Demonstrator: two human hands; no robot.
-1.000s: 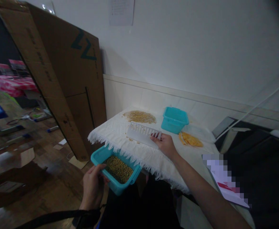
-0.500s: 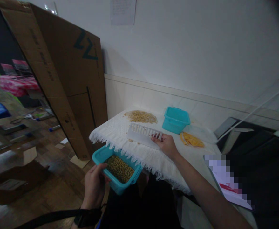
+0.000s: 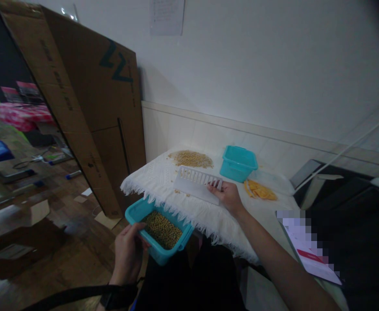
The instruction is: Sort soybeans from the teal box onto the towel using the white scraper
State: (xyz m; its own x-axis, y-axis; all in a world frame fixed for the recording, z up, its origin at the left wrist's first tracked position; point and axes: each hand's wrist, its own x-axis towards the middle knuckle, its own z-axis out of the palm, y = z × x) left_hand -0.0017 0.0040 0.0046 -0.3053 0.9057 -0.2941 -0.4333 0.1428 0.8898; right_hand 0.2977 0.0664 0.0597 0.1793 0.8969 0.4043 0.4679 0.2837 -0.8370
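My left hand (image 3: 130,250) grips the near-left rim of a turquoise plastic basket (image 3: 131,214), thumb over the edge. Dried beans (image 3: 162,230) that look like soybeans lie in it, and it is held just below the table's fringed edge. My right hand (image 3: 225,195) is closed on the right end of a white slotted plastic tray (image 3: 194,188), which is over the white tablecloth (image 3: 150,181). A few loose beans (image 3: 177,191) lie by the tray's front edge. Behind it, a pile of beans (image 3: 191,158) is spread on the cloth.
A second turquoise basket (image 3: 239,160) stands near the wall, with a yellow cloth-like bundle (image 3: 260,190) beside it. A tall cardboard box (image 3: 95,108) rises at the left. A flat purple-white sheet (image 3: 309,248) lies at the right.
My right hand and the slotted tray have shifted very slightly to the right. My left hand and its basket stay in place.
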